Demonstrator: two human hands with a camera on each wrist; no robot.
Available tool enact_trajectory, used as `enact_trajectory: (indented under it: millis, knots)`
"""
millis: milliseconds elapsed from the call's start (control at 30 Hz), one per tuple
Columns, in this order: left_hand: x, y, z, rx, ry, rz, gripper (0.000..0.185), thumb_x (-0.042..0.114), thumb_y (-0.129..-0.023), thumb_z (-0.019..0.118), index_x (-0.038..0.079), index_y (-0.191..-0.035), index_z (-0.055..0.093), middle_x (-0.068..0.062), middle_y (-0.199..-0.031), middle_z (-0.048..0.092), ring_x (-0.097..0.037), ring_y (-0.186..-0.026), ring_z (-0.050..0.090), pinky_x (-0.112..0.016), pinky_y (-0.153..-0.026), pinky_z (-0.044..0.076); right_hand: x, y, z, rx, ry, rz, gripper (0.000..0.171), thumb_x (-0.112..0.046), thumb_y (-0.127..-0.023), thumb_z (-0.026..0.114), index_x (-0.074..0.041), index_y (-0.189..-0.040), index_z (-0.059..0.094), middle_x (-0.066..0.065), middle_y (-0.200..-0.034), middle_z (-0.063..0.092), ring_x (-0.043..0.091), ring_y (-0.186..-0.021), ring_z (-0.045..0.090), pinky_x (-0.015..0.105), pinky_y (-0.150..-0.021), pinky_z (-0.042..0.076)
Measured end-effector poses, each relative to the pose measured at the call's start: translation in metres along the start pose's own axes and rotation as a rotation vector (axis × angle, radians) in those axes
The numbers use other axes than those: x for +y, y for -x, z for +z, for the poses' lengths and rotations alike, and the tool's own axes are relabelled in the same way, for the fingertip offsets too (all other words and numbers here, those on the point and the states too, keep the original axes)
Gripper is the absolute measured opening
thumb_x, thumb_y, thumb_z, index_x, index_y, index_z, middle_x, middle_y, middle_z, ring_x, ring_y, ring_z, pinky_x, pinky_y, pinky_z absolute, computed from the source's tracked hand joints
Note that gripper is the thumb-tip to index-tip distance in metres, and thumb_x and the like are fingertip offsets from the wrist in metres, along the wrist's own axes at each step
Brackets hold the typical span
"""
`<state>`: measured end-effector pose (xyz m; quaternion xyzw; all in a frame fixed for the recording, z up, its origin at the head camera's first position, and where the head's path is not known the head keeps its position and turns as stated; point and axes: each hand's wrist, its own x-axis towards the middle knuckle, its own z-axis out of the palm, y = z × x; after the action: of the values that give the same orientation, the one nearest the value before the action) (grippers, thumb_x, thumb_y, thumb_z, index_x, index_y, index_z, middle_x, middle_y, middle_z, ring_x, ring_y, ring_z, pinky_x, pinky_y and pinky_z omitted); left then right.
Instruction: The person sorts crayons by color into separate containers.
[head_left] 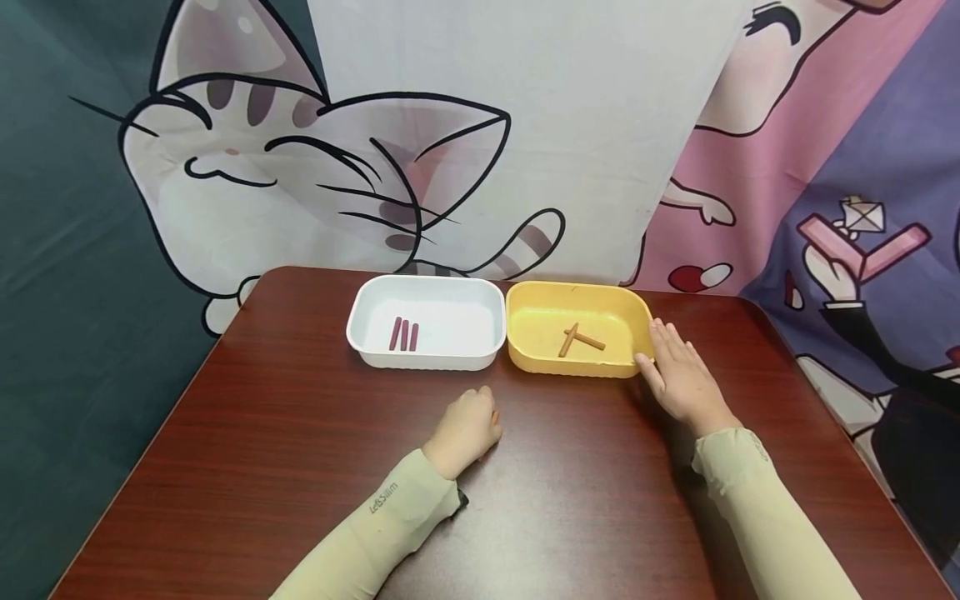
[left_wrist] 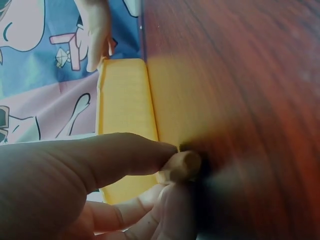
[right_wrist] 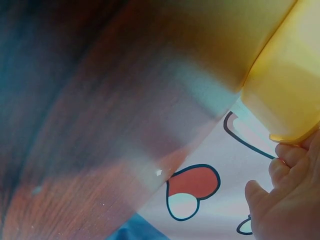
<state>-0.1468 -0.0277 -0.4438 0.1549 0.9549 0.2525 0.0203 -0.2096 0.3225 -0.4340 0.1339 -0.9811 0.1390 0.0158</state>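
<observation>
1. The yellow tray (head_left: pixel 543 360), rounded and shallow, sits on the counter (head_left: pixel 300 467) at 12 o'clock, touching a white tray (head_left: pixel 375 354)
2. Two tan sticks (head_left: pixel 579 339) lie crossed inside it
3. The right hand (head_left: pixel 681 377), fingers straight, rests against its 3 o'clock side
4. The left hand (head_left: pixel 468 427), curled, pinches a tan stick (left_wrist: pixel 182 165)

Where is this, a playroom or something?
Maybe a playroom or a staged tabletop setup: a dark wooden table, a cartoon cat cloth backdrop behind it, and a white tray and yellow tray holding small sticks.
</observation>
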Motion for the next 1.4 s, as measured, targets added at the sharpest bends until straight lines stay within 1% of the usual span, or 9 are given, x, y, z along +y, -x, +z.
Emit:
enact_trajectory:
  millis: [167,500,600,733,800,900,1000,1200,1400]
  knots:
    - [-0.003,-0.001,0.0,0.016,0.058,0.019,0.022,0.001,-0.081,0.068,0.009,-0.079,0.047,0.0,-0.069,0.043,-0.017,-0.066,0.045,-0.032,-0.059,0.042,0.0,0.001,0.001,0.011,0.007,-0.009,0.072,-0.045,-0.11,0.032,0.004,-0.16,0.016,0.024,-0.166,0.015,0.042,-0.154,0.01,0.057,-0.123,0.006]
    - [-0.005,-0.004,-0.001,-0.006,0.228,0.003,0.013,0.003,-0.083,0.064,0.01,-0.089,0.057,0.006,-0.072,0.053,-0.01,-0.066,0.05,-0.026,-0.061,0.043,0.0,0.002,0.002,0.041,0.004,-0.021,0.065,-0.036,-0.111,0.034,0.004,-0.16,0.018,0.025,-0.164,0.02,0.043,-0.153,0.014,0.056,-0.124,0.005]
    - [-0.006,-0.007,0.001,-0.044,0.347,-0.024,0.013,0.003,-0.085,0.062,0.009,-0.097,0.061,0.005,-0.077,0.061,-0.008,-0.064,0.055,-0.025,-0.062,0.047,0.0,0.002,0.002,0.042,0.0,-0.024,0.065,-0.036,-0.111,0.034,0.004,-0.159,0.018,0.025,-0.165,0.019,0.042,-0.153,0.013,0.056,-0.124,0.005]
    - [-0.009,-0.011,0.004,-0.133,0.583,-0.045,0.02,0.0,-0.09,0.058,0.002,-0.109,0.063,-0.004,-0.08,0.069,-0.012,-0.056,0.061,-0.024,-0.061,0.051,0.0,0.002,0.002,0.046,-0.005,-0.027,0.064,-0.034,-0.111,0.035,0.004,-0.159,0.019,0.025,-0.165,0.018,0.041,-0.154,0.011,0.057,-0.123,0.007]
    - [-0.011,-0.014,0.006,-0.179,0.732,-0.052,0.023,-0.002,-0.093,0.056,-0.003,-0.115,0.062,-0.011,-0.087,0.072,-0.016,-0.061,0.066,-0.025,-0.063,0.055,0.0,0.002,0.002,0.05,-0.006,-0.026,0.063,-0.033,-0.111,0.036,0.005,-0.159,0.02,0.025,-0.165,0.018,0.041,-0.154,0.011,0.058,-0.123,0.008]
    - [-0.014,-0.018,0.007,-0.221,0.931,-0.076,0.027,-0.003,-0.097,0.054,-0.009,-0.123,0.06,-0.021,-0.102,0.072,-0.021,-0.081,0.072,-0.03,-0.071,0.061,-0.001,0.002,0.002,0.045,-0.011,-0.026,0.064,-0.033,-0.111,0.035,0.005,-0.159,0.019,0.025,-0.165,0.018,0.041,-0.154,0.011,0.057,-0.123,0.007]
    - [-0.016,-0.021,0.005,-0.25,1.083,-0.107,0.032,-0.001,-0.101,0.051,-0.011,-0.13,0.056,-0.029,-0.115,0.068,-0.029,-0.097,0.072,-0.036,-0.078,0.061,-0.002,0.001,0.001,0.035,-0.014,-0.023,0.065,-0.036,-0.111,0.033,0.004,-0.159,0.017,0.025,-0.165,0.018,0.041,-0.154,0.01,0.056,-0.123,0.005]
    - [-0.012,-0.028,-0.005,-0.282,1.209,-0.118,0.037,0.001,-0.103,0.048,-0.012,-0.138,0.05,-0.035,-0.126,0.061,-0.044,-0.115,0.064,-0.04,-0.085,0.06,-0.003,0.0,0.0,0.03,-0.015,-0.02,0.065,-0.035,-0.111,0.036,0.004,-0.159,0.017,0.025,-0.165,0.017,0.043,-0.153,0.012,0.055,-0.124,0.005]
    - [-0.004,-0.045,-0.02,-0.278,1.252,-0.117,0.037,0.003,-0.104,0.05,-0.008,-0.14,0.05,-0.035,-0.132,0.058,-0.039,-0.117,0.064,-0.04,-0.09,0.058,-0.001,0.0,0.001,0.036,-0.015,-0.02,0.066,-0.036,-0.11,0.036,0.005,-0.159,0.019,0.026,-0.165,0.019,0.042,-0.153,0.011,0.056,-0.123,0.006]
